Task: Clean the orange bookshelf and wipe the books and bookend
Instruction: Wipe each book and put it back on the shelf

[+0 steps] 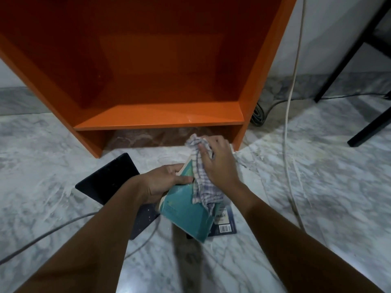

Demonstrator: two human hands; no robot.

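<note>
Head view: left hand (167, 180) grip closed round the left edge of the teal book (186, 214), tilted above the floor before the orange bookshelf (160, 120), right hand (220, 166) grip bunching the checked cloth (204, 185) against its upper cover.

Floor: polished marble (63, 144), white with grey veining, glossy. Wall: plain white (338, 28), with a grey marble skirting (300, 83) along its foot.

Right side: black furniture legs (350, 53), square in section, one of them slanted. Which piece they belong to cannot be told.

A pale cord (285, 140) hangs down the wall and trails across the floor. A dark cable bundle (258, 116) lies at the skirting, and a thin black cable (349, 95) runs from it toward the legs. A grey cable (42, 236) curves over the floor at left.

Light: dim overall, brightest on the floor at the right.
</note>
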